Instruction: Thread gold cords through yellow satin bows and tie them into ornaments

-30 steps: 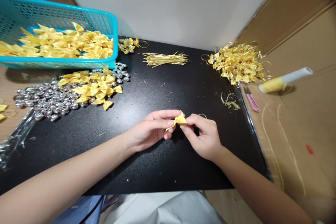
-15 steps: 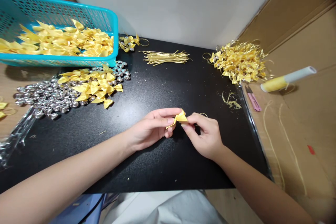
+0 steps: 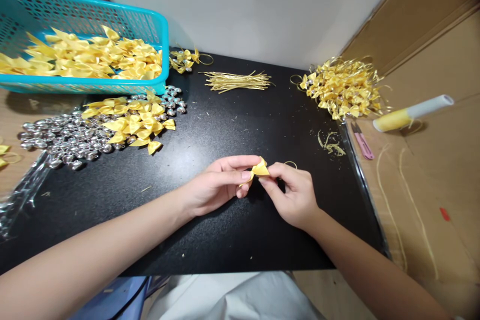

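A small yellow ribbon bow [image 3: 259,169] is pinched between both hands over the middle of the black mat [image 3: 225,125]. My left hand [image 3: 217,185] grips its left side with thumb and fingers closed. My right hand [image 3: 294,195] pinches the right side, and a thin gold loop [image 3: 289,163] shows just behind its fingers. Loose yellow bows [image 3: 129,122] lie on the mat at the left, beside a heap of small silver beads [image 3: 63,137].
A turquoise basket [image 3: 123,17] full of yellow bows stands at the back left. Gold wire pieces [image 3: 236,81] lie at the back centre. A pile of finished bows with gold loops [image 3: 343,87] sits back right. Pink snips [image 3: 362,141] and a yellow thread spool [image 3: 410,113] lie on cardboard at right.
Both hands stay in place; the fingers have shifted slightly on the bow, folding it a little tighter. The view has tilted a touch.
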A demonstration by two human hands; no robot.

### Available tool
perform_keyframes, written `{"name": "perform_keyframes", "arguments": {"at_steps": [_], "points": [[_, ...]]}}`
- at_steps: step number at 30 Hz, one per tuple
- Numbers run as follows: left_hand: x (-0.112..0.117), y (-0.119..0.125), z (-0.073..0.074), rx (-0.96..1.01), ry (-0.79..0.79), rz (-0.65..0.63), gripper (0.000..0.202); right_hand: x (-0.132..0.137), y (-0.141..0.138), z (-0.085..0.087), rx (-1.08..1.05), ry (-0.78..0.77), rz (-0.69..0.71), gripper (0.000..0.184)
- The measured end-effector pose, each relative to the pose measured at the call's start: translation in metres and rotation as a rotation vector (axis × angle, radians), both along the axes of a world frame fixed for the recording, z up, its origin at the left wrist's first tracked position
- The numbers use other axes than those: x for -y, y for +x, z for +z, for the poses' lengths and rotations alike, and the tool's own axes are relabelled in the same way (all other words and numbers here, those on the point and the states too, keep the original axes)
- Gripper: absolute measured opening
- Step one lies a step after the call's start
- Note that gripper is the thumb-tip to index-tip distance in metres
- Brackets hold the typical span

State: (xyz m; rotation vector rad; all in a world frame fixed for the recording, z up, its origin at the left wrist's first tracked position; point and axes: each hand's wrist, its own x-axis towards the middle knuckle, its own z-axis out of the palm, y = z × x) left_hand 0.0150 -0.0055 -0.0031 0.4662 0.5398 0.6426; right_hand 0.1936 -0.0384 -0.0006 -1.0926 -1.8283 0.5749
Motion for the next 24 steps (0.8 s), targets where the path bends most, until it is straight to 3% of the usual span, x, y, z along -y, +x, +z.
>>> {"name": "perform_keyframes", "arguments": {"at_steps": [24], "points": [[0.0012, -0.0003, -0.0012, 0.002, 0.019, 0.013, 0.023, 0.0004, -0.0007, 0.0003, -0.033, -0.039, 0.001, 0.013]]}}
